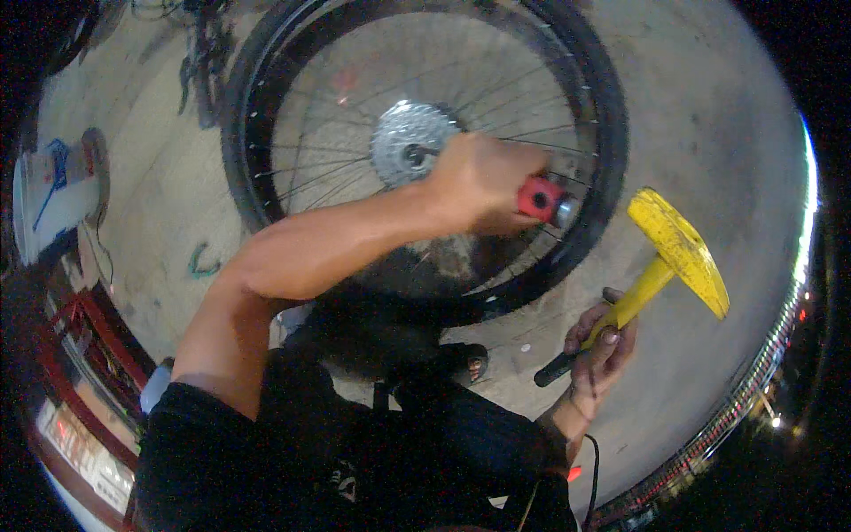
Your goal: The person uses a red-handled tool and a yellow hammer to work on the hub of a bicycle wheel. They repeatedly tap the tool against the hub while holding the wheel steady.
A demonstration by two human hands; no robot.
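Head view: yellow hammer [654, 277], scuffed, black-gripped.

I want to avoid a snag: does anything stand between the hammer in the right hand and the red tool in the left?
Nothing visible stands between the yellow hammer in the right hand and the red tool in the left hand. The bicycle tire crosses the gap in this view, but appears to lie beneath the tool.

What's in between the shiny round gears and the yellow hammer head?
In the head view: the left hand with a red tool, the black tyre, then some floor.
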